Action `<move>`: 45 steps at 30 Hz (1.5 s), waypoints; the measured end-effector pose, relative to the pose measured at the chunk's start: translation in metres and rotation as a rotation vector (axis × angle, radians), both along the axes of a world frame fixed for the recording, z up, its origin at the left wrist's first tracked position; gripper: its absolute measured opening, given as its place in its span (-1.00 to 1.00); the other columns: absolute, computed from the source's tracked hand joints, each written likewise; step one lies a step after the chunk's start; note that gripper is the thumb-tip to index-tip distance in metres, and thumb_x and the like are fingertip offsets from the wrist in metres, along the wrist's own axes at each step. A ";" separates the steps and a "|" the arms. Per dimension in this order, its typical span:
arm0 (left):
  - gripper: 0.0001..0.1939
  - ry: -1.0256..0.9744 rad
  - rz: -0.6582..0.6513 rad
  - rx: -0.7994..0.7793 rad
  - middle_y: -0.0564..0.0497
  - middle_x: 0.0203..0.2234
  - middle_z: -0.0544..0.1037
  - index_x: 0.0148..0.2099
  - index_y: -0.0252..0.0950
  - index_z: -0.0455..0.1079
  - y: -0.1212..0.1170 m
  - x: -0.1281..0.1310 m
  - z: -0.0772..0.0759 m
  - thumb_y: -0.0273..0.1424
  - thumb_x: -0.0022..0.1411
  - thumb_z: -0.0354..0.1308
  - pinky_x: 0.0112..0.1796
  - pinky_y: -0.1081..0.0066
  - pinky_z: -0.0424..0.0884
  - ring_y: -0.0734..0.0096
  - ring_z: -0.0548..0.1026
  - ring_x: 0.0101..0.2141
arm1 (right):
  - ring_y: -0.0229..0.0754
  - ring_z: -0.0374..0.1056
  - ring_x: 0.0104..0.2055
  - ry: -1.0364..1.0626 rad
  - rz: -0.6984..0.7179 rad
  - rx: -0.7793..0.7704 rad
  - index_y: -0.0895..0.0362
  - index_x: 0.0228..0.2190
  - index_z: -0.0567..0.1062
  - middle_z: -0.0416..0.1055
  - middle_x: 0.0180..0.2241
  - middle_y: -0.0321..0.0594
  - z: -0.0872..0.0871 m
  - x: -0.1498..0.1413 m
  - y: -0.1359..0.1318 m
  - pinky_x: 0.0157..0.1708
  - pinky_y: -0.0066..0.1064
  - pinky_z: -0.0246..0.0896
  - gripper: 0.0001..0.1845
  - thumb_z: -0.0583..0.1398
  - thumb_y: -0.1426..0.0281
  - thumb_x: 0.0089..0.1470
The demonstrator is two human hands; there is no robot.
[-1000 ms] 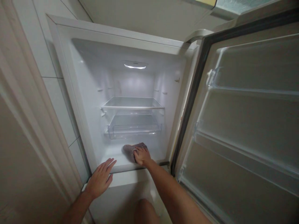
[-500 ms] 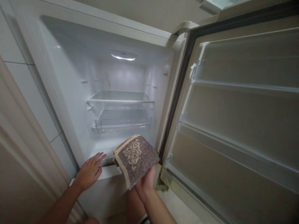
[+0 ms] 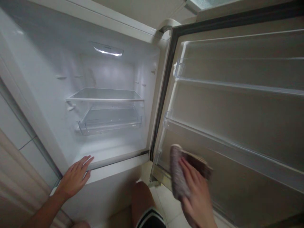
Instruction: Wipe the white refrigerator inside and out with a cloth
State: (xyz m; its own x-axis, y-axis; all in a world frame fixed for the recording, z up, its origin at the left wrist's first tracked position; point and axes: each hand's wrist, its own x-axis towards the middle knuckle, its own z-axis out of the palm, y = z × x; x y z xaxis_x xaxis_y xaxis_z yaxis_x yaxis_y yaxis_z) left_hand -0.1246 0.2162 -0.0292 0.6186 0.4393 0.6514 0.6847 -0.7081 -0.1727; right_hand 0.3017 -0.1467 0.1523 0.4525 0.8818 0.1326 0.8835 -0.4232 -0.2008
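My right hand presses a grey-brown patterned cloth against the lower inside of the open fridge door, fingers flat over the cloth. Fingers stretched out, my left hand rests flat on the front ledge of the fridge compartment at its left corner. Nothing is stored in the lit fridge interior.
Inside the fridge are a glass shelf and a clear drawer below it. The door carries clear rails across it. My knee shows below, over a pale tiled floor. A tiled wall stands at the left.
My right hand lifted the cloth off the fridge floor, swung it right and now holds it on the door's inner face. The view shifted right; my left hand stayed on the ledge.
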 end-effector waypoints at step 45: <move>-0.60 -0.159 -0.216 -0.268 -0.12 0.09 0.64 0.28 -0.20 0.42 -0.073 0.136 0.062 -0.26 0.56 -0.07 0.12 0.14 0.42 0.10 0.57 0.10 | -0.03 0.58 -0.26 -0.099 0.123 -0.287 0.09 -0.25 0.49 0.61 -0.32 -0.18 -0.011 0.133 -0.137 -0.34 -0.34 -0.15 -0.78 0.11 0.58 0.16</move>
State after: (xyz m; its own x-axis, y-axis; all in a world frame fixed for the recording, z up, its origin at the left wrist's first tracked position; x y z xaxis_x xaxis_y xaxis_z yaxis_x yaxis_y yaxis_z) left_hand 0.0116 0.1433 0.0324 0.6162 0.4776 0.6262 0.5176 -0.8449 0.1351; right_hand 0.4348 -0.2835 0.1413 0.3374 0.9369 -0.0914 0.9409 -0.3388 0.0007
